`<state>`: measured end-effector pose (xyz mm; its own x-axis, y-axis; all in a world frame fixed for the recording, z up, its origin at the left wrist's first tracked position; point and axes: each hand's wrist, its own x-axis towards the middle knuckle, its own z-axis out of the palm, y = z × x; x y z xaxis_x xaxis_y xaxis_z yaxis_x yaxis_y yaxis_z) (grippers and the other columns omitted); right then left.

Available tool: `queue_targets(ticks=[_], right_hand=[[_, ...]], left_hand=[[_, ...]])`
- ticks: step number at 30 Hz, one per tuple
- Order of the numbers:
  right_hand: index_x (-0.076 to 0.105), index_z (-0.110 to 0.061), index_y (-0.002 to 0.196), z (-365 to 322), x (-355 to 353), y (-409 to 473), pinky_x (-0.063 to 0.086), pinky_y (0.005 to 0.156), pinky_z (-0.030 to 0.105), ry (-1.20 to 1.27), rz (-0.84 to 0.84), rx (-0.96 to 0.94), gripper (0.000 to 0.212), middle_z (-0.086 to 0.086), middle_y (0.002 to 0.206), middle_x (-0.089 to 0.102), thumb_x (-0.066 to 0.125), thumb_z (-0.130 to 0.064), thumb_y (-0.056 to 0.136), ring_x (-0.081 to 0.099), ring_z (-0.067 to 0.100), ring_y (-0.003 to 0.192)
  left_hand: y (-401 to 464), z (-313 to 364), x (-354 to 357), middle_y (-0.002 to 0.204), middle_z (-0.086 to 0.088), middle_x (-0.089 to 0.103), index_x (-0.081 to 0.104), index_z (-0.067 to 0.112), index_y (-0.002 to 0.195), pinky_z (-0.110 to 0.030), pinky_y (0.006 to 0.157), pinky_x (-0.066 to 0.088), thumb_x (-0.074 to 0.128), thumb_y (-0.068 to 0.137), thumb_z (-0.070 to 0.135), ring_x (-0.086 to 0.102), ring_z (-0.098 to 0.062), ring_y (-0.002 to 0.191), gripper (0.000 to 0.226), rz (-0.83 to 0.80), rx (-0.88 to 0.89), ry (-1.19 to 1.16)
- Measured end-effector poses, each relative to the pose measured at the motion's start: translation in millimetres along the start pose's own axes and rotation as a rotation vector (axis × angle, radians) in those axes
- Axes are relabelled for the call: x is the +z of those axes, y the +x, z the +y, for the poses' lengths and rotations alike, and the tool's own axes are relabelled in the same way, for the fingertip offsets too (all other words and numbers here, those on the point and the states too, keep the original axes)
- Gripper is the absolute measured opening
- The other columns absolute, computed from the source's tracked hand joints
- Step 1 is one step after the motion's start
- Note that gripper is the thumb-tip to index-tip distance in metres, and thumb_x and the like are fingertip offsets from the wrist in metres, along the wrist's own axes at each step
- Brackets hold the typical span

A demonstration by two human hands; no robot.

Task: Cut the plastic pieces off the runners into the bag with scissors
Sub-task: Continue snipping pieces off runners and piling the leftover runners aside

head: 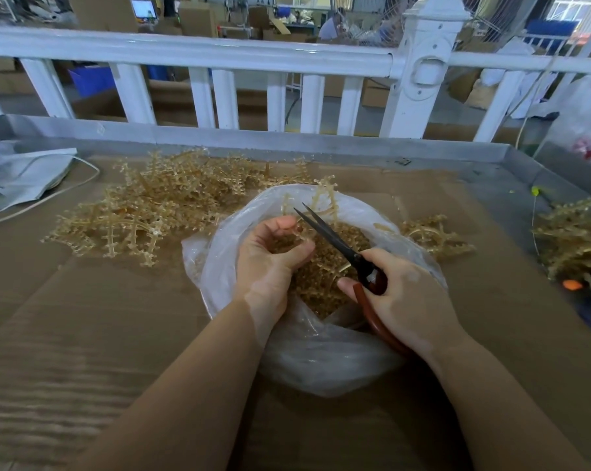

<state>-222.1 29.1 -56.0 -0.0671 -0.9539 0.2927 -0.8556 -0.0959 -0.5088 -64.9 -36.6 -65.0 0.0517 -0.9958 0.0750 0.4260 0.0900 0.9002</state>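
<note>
- Right grip (394, 294) holds the red-handled scissors (338, 246), blades parted over the clear plastic bag (321, 365).
- Left grip (273, 253) curls round a runner (324, 198) above the bag.
</note>
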Motion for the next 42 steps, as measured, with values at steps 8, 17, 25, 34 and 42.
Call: queue_targets(ticks=[8, 17, 25, 34, 42], right_hand=[[0.06, -0.032, 0.113, -2, -11, 1, 0.048, 0.081, 0.031, 0.026, -0.052, -0.021, 0.043, -0.012, 0.096, 0.062, 0.055, -0.06, 0.08, 0.057, 0.01, 0.091], [0.059, -0.033, 0.112, -3, -13, -1, 0.039, 0.071, 0.022, -0.067, -0.09, -0.074, 0.038, -0.012, 0.091, 0.057, 0.056, -0.057, 0.083, 0.052, 0.007, 0.085], [0.059, -0.033, 0.117, -1, -10, -2, 0.035, 0.068, 0.016, -0.083, -0.076, -0.09, 0.044, -0.014, 0.093, 0.056, 0.055, -0.059, 0.082, 0.05, 0.005, 0.085], [0.061, -0.03, 0.114, -1, -10, -2, 0.038, 0.068, 0.017, -0.09, -0.07, -0.116, 0.042, -0.011, 0.093, 0.063, 0.056, -0.057, 0.082, 0.054, 0.006, 0.084], [0.064, -0.028, 0.109, -1, -11, -1, 0.038, 0.064, 0.013, -0.087, -0.078, -0.141, 0.037, -0.01, 0.087, 0.063, 0.06, -0.053, 0.083, 0.054, 0.006, 0.08]], left_hand=[[3, -6, -2, 0.083, 0.004, 0.062, 0.062, 0.018, 0.084, -0.025, 0.07, 0.054, 0.064, 0.069, -0.023, 0.063, -0.006, 0.074, 0.044, -0.011, 0.064, 0.064], [4, -8, -2, 0.087, 0.001, 0.067, 0.058, 0.018, 0.08, -0.034, 0.085, 0.053, 0.065, 0.068, -0.024, 0.064, -0.021, 0.093, 0.043, 0.004, 0.136, 0.041], [7, -5, -3, 0.072, 0.004, 0.069, 0.061, 0.011, 0.081, -0.029, 0.072, 0.058, 0.055, 0.076, -0.023, 0.068, -0.013, 0.075, 0.035, -0.027, 0.039, -0.138], [7, -6, -2, 0.083, 0.001, 0.06, 0.061, 0.016, 0.078, -0.033, 0.083, 0.052, 0.059, 0.073, -0.023, 0.062, -0.016, 0.084, 0.04, 0.049, 0.058, -0.095], [6, -5, -1, 0.069, 0.011, 0.059, 0.06, 0.014, 0.079, -0.025, 0.077, 0.054, 0.058, 0.074, -0.025, 0.063, -0.005, 0.068, 0.04, 0.09, 0.062, -0.064]])
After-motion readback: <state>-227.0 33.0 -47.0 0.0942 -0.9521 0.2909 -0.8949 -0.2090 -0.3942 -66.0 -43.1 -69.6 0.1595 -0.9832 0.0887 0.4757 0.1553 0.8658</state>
